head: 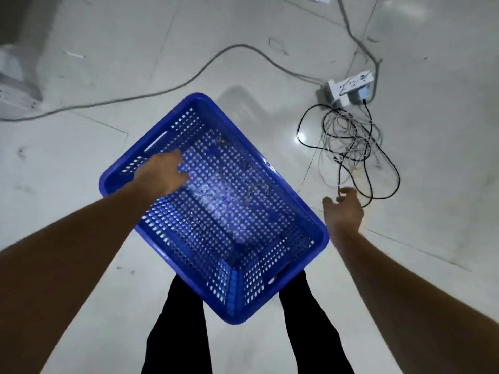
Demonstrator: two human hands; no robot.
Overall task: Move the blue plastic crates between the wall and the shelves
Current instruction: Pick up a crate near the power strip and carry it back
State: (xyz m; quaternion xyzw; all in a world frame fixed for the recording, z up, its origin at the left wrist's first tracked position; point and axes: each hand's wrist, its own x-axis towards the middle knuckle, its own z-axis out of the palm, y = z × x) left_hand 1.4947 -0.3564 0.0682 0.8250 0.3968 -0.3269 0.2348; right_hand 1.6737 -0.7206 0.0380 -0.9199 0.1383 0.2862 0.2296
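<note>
Forearms frame blue perforated crate (310,225) on floor. Left hand (164,171) over it, right hand (344,209) beside; both loosely spread, empty. Crate unlifted; move pending.

Person, seen from above by own head camera. Two forearms, bare from the frame edges to the wrists; no sleeves, cuffs, watches, bands or gloves were visible on them. Left hand (164,171) and right hand (344,207) were bare, with no rings discernible; the picture was somewhat blurred at the fingers. Two legs were clad in plain black trousers (178,327), without visible seams, pockets or markings. Feet and footwear were out of view.
</note>
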